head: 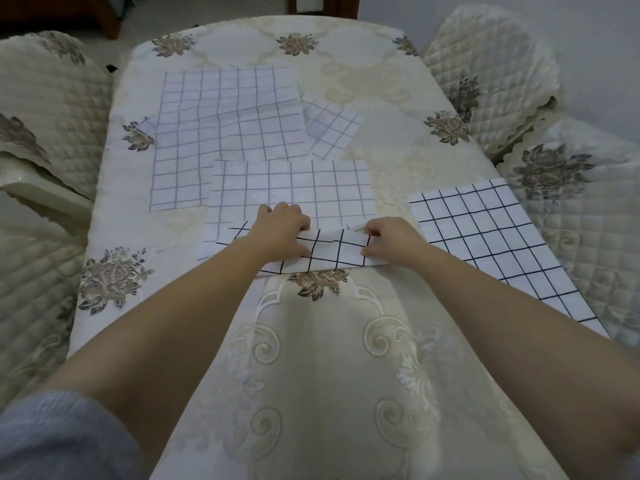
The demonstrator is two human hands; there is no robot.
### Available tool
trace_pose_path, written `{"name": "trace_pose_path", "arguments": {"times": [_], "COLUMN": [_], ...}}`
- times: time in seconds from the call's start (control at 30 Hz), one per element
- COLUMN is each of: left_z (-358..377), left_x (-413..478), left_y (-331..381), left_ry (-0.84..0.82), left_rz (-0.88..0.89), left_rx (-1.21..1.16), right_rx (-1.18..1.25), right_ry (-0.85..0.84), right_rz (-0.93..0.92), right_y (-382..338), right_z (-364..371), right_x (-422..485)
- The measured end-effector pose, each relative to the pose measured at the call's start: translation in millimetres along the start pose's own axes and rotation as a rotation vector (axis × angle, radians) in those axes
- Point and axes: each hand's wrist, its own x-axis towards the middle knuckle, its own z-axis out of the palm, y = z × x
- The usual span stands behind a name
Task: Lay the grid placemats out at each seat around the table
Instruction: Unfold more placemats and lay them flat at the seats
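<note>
Several white grid placemats lie on the cream floral tablecloth point(363, 74). A folded mat with dark lines point(332, 251) sits in the middle near me; my left hand point(282, 230) and my right hand point(391, 239) both pinch its upper edge. Under it lies a mat with faint lines point(294, 185). A large faint-lined mat point(221, 133) spreads at the far left, with a small one point(330, 129) peeking from beneath its right side. One dark-lined mat point(491, 244) lies flat at the right edge by a chair.
Chairs with quilted cream covers stand at the left point(45, 109), far right point(491, 64) and near right point(581, 209). The tablecloth drapes over the near edge toward me. Dark wooden furniture point(110, 15) stands beyond the table.
</note>
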Motion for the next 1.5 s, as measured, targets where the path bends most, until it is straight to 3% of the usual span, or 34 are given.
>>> {"name": "trace_pose_path", "arguments": {"times": [0.23, 0.57, 0.77, 1.03, 1.5], "left_z": [-16.7, -11.2, -6.5, 16.7, 43.2], "left_x": [-48.0, -141.2, -203.0, -269.8, -343.2], "left_y": [-19.1, -41.5, -33.2, -12.6, 44.9], "left_ry": [0.06, 0.071, 0.195, 0.308, 0.406], "left_rz": [-0.087, -0.29, -0.426, -0.482, -0.536], "left_rx": [-0.146, -0.428, -0.701, -0.947, -1.064], "right_rx": [0.093, 0.141, 0.369, 0.788, 0.857], "right_ry": [-0.003, -0.002, 0.037, 0.128, 0.121], "right_rz": [-0.099, -0.086, -0.028, 0.053, 0.006], "right_y": [9.7, 24.8, 20.9, 26.5, 46.2], "right_z": [-11.3, -7.5, -5.7, 19.7, 38.4], "right_x": [-28.2, -82.4, -121.1, -192.1, -272.7]}}
